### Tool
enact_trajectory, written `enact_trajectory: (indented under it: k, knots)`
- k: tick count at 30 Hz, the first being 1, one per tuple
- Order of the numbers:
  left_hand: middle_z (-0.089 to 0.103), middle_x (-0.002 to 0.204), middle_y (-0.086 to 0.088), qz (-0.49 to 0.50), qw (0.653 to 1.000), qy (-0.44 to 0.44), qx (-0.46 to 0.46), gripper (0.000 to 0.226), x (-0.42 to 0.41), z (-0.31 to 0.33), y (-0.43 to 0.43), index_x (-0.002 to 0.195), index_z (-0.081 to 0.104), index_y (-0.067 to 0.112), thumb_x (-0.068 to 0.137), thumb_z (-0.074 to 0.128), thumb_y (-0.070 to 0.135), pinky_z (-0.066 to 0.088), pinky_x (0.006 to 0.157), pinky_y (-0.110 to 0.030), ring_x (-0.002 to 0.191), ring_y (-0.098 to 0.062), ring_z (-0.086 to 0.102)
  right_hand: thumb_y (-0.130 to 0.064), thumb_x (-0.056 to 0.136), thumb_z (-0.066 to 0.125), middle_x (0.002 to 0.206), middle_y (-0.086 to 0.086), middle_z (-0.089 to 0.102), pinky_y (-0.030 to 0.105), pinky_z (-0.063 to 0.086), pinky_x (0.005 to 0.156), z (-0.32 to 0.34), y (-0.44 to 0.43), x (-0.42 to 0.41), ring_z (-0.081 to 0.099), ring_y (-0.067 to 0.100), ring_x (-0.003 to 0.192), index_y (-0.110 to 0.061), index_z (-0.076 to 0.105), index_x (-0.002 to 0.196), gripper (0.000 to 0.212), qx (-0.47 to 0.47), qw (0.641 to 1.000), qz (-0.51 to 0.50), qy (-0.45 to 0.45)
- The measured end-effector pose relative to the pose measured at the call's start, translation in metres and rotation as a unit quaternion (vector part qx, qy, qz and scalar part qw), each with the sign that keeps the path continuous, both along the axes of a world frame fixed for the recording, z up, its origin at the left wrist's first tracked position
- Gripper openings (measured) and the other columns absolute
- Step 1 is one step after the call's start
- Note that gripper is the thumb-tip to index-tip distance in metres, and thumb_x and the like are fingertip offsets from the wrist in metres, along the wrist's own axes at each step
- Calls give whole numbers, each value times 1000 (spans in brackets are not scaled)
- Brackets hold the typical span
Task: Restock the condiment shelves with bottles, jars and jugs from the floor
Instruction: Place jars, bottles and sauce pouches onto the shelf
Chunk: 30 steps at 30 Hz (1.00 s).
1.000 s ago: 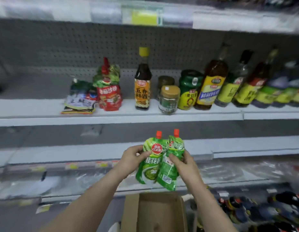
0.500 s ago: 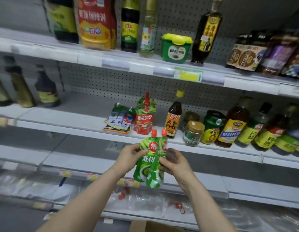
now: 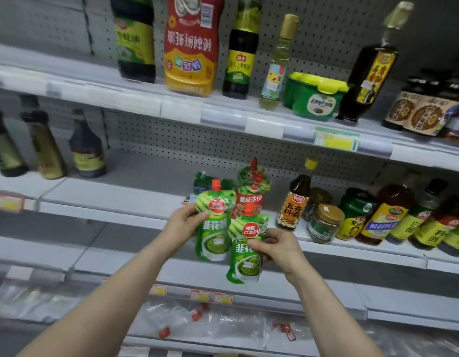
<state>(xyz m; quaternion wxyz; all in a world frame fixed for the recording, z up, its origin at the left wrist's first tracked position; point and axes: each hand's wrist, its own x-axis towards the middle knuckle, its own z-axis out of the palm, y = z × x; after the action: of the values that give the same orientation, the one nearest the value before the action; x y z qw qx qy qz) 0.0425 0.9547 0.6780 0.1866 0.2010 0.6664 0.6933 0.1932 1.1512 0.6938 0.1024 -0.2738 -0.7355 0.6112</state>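
Pouches (image 3: 215, 228) (image 3: 245, 251) separated, one gripped per hand (image 3: 183, 224) (image 3: 279, 247).

Behind the shelving there's grey pegboard backing (image 3: 187, 143), a green-and-yellow price tag (image 3: 336, 141) clipped on the upper rail, and crinkly clear plastic sheeting (image 3: 223, 323) with small red bits scattered down low.

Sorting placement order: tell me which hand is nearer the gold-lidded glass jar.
Right. The right hand is just left of the jar; the left hand is farther left.

Green pouches (image 3: 215, 228), red caps; white shelf (image 3: 115, 202)
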Motion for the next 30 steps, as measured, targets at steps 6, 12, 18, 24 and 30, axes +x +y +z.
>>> enact_trajectory:
  k: [6, 12, 18, 24, 30]
  knots:
    - [71, 96, 4, 101, 991, -14, 85, 14, -93, 29, -53, 107, 63, 16, 98, 55, 8, 56, 64, -23, 82, -9, 69, -13, 80, 83, 102, 5, 76, 40, 60, 86, 13, -26, -59, 71, 23, 100, -11, 73, 107, 29, 8, 998, 1, 58]
    - [72, 93, 4, 101, 991, -32, 84, 16, -149, 18, -76, 102, 63, 19, 98, 55, 6, 54, 71, -29, 88, -14, 67, -17, 86, 78, 102, 4, 76, 19, 52, 56, 27, -52, -136, 72, 20, 88, -19, 69, 105, 21, -34, 992, -56, 109]
    - [70, 99, -4, 55, 994, -56, 82, 17, -172, 4, -79, 108, 61, 16, 98, 53, 4, 56, 71, -24, 91, -16, 67, -11, 91, 73, 92, 1, 70, 18, 54, 58, 34, -65, -204, 73, 20, 81, -12, 58, 94, 15, -54, 985, -118, 117]
    - [69, 101, -7, 32, 993, -69, 90, 16, -187, 6, -81, 111, 57, 10, 98, 52, 2, 58, 78, -25, 91, -16, 67, -16, 88, 76, 112, 11, 73, 47, 57, 92, 37, -80, -265, 71, 35, 100, -28, 64, 87, 17, -15, 990, -91, 108]
    - [71, 103, -7, -25, 996, -56, 57, 17, -184, -4, -72, 111, 59, 11, 97, 54, 2, 56, 79, -24, 93, -14, 68, -27, 87, 77, 118, 8, 72, 47, 54, 96, 32, -85, -291, 68, 29, 106, -18, 69, 110, 26, 52, 995, -42, 70]
